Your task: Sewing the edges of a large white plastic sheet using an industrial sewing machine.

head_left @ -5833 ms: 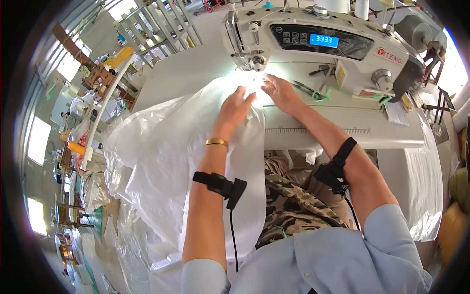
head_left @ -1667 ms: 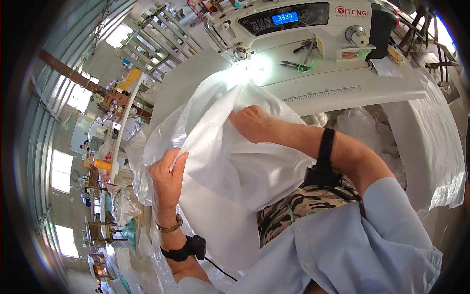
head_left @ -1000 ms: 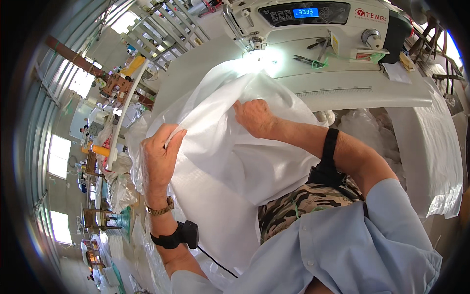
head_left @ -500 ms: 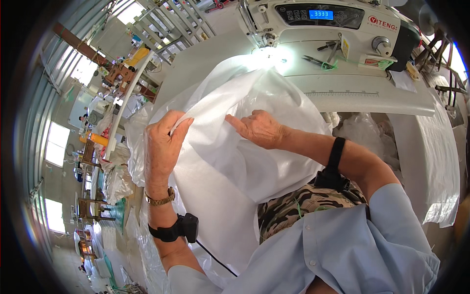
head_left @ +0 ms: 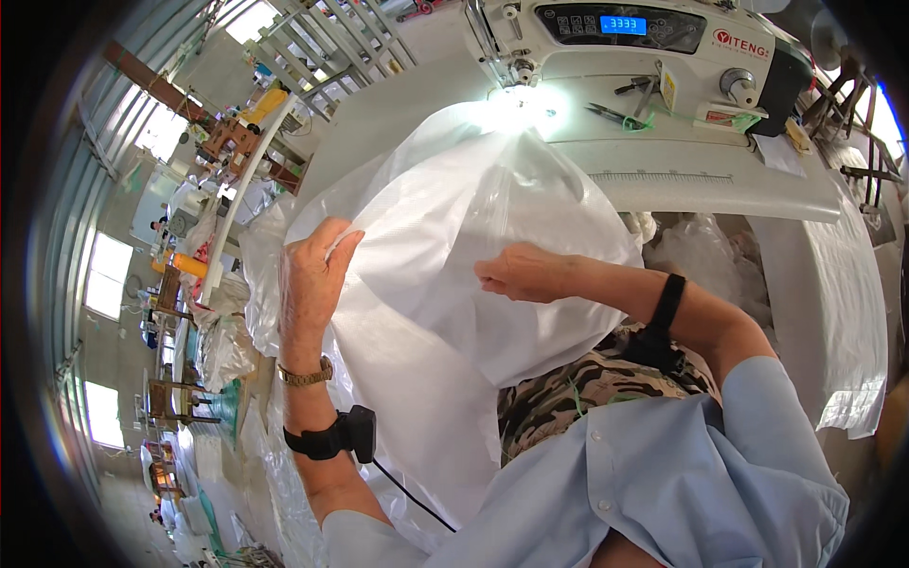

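Note:
A large white woven plastic sack is held up between my lap and the sewing table, its far end lying under the lamp by the needle. My left hand grips the sack's left edge, fingers folded over the fabric. My right hand pinches the sack near its middle, knuckles toward me. Both wrists carry black straps; the left one also has a gold watch.
A white industrial sewing machine with a blue display stands at the far edge of the table. Scissors lie on its bed. More white sacks are piled on the floor to my left. Racks and benches fill the hall beyond.
Both hands left the machine bed and pulled the sack back toward me. The left hand rose along the sack's edge, and the right hand shifted left across the fabric.

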Demonstrator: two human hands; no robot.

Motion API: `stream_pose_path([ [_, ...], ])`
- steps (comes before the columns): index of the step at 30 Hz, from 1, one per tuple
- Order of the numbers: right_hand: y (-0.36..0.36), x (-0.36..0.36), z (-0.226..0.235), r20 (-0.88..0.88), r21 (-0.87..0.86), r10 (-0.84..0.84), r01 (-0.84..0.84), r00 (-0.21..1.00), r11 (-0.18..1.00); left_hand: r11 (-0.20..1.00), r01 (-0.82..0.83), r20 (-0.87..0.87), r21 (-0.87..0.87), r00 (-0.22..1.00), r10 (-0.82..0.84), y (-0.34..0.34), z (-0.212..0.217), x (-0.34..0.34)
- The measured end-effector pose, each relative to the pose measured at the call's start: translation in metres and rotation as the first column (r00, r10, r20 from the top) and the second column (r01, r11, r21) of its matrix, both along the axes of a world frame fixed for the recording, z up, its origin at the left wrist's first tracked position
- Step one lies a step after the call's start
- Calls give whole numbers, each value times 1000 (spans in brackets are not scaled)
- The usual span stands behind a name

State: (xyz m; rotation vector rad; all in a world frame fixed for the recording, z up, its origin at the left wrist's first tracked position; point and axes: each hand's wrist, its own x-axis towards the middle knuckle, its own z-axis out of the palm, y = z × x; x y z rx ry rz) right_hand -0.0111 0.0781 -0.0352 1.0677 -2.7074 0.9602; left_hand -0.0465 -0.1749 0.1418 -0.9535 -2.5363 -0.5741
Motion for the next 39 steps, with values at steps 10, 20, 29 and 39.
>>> stream_pose_path([
  [10, 46, 87, 67, 457, -113, -41, 103, 888, 988, 978, 47, -209, -204, 974, -90, 0, -19, 15],
  [20, 13, 119, 46, -19, 47, -35, 35, 999, 998, 909, 265, 577, 322, 707, -410, 74, -143, 97],
  [29, 8, 127, 46, -262, 239, 87, -23, 961, 971, 786, -174, 750, 593, 475, -461, 75, -161, 110],
  [39, -1, 119, 39, -250, 263, 188, -121, 950, 957, 821, -92, 734, 563, 512, -445, 73, -153, 106],
])
